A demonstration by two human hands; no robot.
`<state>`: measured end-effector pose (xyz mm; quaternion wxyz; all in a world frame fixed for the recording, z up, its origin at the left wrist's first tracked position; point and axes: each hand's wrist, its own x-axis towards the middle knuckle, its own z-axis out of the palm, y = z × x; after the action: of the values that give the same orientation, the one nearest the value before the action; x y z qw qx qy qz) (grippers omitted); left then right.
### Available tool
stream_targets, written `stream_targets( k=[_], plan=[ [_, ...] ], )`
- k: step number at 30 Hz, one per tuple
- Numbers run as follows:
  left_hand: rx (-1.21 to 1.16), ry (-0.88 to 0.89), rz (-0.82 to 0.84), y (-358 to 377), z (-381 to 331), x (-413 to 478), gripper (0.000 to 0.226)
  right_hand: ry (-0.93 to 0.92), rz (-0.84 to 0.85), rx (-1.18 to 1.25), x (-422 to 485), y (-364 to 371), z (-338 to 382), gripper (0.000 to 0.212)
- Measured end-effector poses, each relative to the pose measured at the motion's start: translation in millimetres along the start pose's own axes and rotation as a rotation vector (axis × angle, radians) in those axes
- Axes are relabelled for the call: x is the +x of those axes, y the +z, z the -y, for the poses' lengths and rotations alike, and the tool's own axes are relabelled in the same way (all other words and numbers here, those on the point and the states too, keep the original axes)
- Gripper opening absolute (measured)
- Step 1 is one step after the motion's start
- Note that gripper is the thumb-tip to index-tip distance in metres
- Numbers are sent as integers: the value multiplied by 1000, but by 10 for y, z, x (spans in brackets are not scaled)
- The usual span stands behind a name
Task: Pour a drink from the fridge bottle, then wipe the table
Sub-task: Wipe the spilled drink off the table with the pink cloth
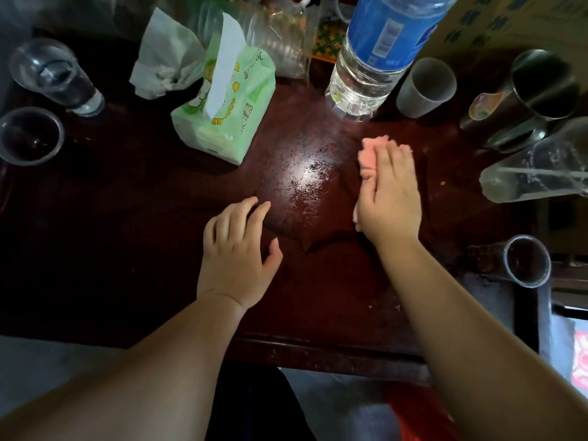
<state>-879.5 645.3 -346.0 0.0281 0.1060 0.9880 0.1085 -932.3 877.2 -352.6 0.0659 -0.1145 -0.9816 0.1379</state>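
My right hand (389, 198) lies flat on a pink cloth (370, 155) and presses it onto the dark wooden table (127, 249); the cloth shows past my fingertips and beside my palm. To its left is a wet, shiny patch (307, 186) of the tabletop. My left hand (237, 253) rests on the table with its fingers relaxed and holds nothing. A large clear water bottle (372, 58) with a blue label stands at the back, just beyond the cloth. A frosted plastic cup (424, 87) stands to the bottle's right.
A green tissue pack (226, 106) and a crumpled tissue (165, 58) lie at the back left. Two clear cups (54, 74) (30, 135) stand at far left. Metal tumblers (537, 90), a lying clear glass (537, 170) and a small cup (526, 261) crowd the right edge.
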Motion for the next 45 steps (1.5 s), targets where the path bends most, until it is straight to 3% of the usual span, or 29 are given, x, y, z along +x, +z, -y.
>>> stream_targets(
  k=[5,11,17,20,24,29,31,35,39,42,45],
  plan=[
    [3,5,-1,10,5,6,54,47,15,-50,122,-3,88,60],
    [-28,16,-57,16,7,12,52,-453,70,55,-344,-62,575,60],
    [-31,20,-86,30,-3,17,53,-493,227,48,-1007,-167,361,66],
    [-36,17,-83,27,-7,15,53,-372,216,20,-948,-219,59,68],
    [-39,18,-75,18,-7,15,53,-29,65,-13,-592,-205,-260,65],
    [-34,14,-48,8,-7,1,52,318,-28,-41,103,-122,-132,69],
    [-30,9,-42,10,-7,-1,52,236,-13,-58,221,-51,100,69],
    [-27,10,-59,20,-3,-3,51,-229,53,-32,-76,72,615,61],
    [-52,23,-81,29,2,1,51,-504,205,29,-639,-69,581,63],
    [-54,21,-88,29,-4,5,51,-578,327,-17,-1058,-226,229,72],
    [-53,15,-84,23,-6,5,51,-445,310,-15,-1078,-312,-159,72]
  ],
)
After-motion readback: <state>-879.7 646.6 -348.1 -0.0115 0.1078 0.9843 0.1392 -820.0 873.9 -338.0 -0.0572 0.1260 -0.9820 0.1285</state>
